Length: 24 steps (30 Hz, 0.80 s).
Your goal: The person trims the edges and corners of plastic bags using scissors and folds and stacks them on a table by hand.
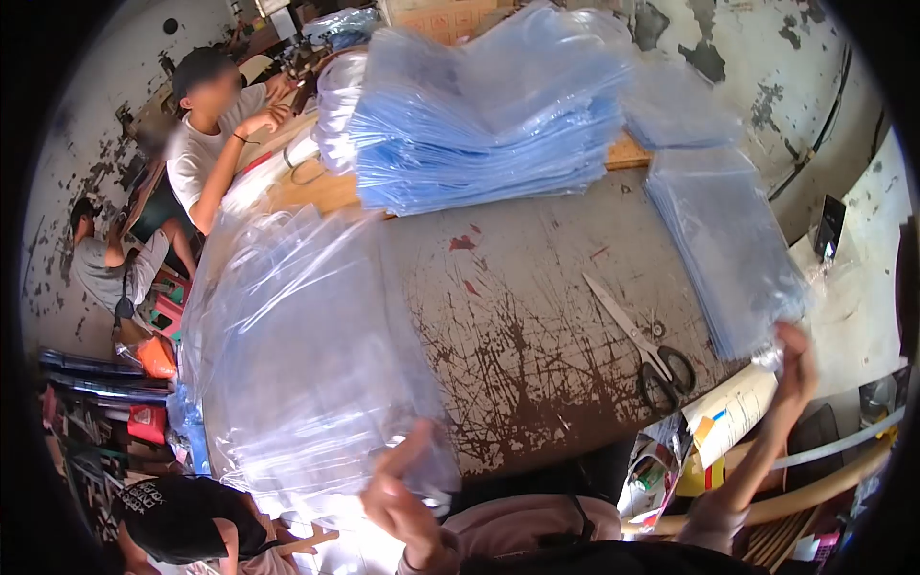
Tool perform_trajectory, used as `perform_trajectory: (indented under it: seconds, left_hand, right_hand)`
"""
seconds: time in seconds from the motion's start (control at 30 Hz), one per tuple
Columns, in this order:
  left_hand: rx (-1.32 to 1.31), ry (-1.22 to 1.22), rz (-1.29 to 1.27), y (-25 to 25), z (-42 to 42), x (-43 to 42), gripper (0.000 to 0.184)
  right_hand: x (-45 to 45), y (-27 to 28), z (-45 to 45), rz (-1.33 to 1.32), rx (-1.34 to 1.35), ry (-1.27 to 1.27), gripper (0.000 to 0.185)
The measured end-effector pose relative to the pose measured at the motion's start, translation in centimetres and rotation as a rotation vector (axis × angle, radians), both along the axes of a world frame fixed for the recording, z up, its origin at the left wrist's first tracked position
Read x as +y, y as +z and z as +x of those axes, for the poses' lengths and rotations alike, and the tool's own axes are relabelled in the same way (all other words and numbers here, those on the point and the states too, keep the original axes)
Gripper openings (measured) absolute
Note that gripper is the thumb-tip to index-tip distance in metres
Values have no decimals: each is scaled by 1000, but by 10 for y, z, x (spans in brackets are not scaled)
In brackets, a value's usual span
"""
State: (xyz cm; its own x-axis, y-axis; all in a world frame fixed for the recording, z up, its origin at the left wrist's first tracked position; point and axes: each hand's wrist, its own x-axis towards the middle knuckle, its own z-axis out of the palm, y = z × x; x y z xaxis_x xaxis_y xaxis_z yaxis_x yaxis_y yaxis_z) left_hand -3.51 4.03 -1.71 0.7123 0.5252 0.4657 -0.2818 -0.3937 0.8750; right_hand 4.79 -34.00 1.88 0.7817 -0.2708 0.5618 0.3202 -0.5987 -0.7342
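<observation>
My left hand (402, 489) is at the near right corner of a spread pile of clear plastic sleeves (307, 355) on the table's left side. Its index finger stretches over the corner, apart from the thumb, and nothing shows in its grasp. On the right, my right hand (793, 364) is at the near corner of a neat stack of clear plastic sleeves (728, 240). Its fingertips are smeared by motion, so whether they pinch a sleeve is not visible. Between the two piles lies a pair of scissors (642, 345) with black handles, blades pointing away from me.
A tall stack of bluish plastic sleeves (489, 125) stands at the back of the worn table (498, 307). A phone (829, 227) leans at the far right. One person (216, 134) sits at the back left, another (110, 249) farther off, and a capped person (182, 522) is close by on my left.
</observation>
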Motion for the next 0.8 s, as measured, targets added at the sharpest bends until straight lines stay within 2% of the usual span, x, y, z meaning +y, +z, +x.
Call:
perform_trajectory:
  seconds: [0.03,0.07,0.1,0.17,0.27,0.33,0.4,0.47,0.63,0.67,0.73,0.8]
  left_hand:
    - [-67,-123,-39,2,0,-15,51]
    - [-12,-276,-13,13,3,-26,46]
    - [-96,-393,-2,0,6,-33,41]
    - [12,-486,98,4,14,-48,24]
    - [179,-577,161,-7,21,-56,24]
    - [159,-557,157,-5,20,-59,28]
    - [229,-515,29,-5,18,-59,27]
    - [176,-477,14,-15,17,-60,27]
    - [163,-429,-262,-23,12,-61,29]
    - [166,-427,-259,-23,11,-60,29]
    - [137,-448,-93,-22,11,-56,19]
    - [71,-415,-74,-25,13,-58,24]
  right_hand:
    - [21,-18,-8,92,-25,246,32]
    - [59,-21,-11,141,-22,495,31]
    - [93,-23,-23,257,230,486,25]
    - [138,-24,-35,518,432,617,22]
    - [159,-45,-42,403,424,609,25]
    - [170,-43,-44,443,489,540,30]
    - [173,-44,-45,481,554,488,35]
    - [173,-46,-44,672,550,477,46]
    - [173,-45,-42,697,570,446,46]
    - [174,-44,-43,710,564,423,46]
    - [174,-42,-44,671,556,417,44]
    - [173,-42,-43,630,530,421,42]
